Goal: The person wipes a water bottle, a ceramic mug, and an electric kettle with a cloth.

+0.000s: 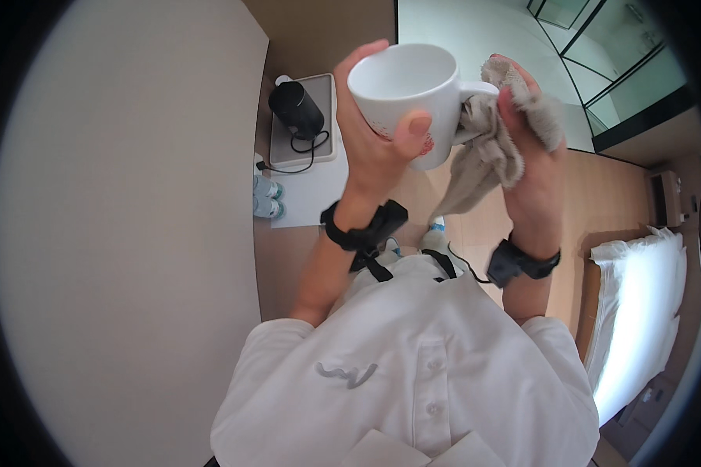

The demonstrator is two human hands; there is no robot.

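Observation:
A white ceramic mug with a red printed pattern is held up in front of me, tilted so its bare inside shows. My left hand wraps around its body, thumb across the printed side. The mug's handle points right, towards my right hand. That hand grips a beige-grey cloth, bunched against the handle and partly behind it. One end of the cloth hangs down below. Each wrist wears a black strap with a small device.
On the left, a black electric kettle with its cord stands on a grey tray. Two water bottles are beside it, near the wall. A white-covered bed lies at right. Glass partitions rise at upper right.

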